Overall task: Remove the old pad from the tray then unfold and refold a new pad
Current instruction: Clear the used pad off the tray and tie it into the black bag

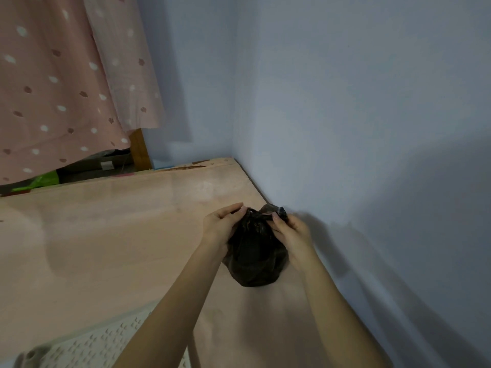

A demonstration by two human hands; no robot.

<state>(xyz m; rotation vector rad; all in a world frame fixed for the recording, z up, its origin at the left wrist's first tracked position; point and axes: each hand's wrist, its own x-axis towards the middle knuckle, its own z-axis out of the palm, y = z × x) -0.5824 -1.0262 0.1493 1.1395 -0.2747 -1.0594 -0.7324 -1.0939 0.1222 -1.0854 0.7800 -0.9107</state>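
From the head view, both hands are up at the gathered neck of a black plastic bag (255,251) standing on the pale wooden surface (119,248) close to the blue wall (345,128). The left hand (220,227) curls its fingers (233,209) round the left side of the neck; the right hand (291,231) pinches the other side, a twist of plastic sticking out just beyond its fingertips (275,216). Held that way, I'd judge she is tying or closing the top, the bulging body below her fingers left to rest on the surface so it bears its own weight. The old pad may be inside, but the dark plastic hides it. A white perforated tray (106,338) shows near her left forearm, well back from the fingers.
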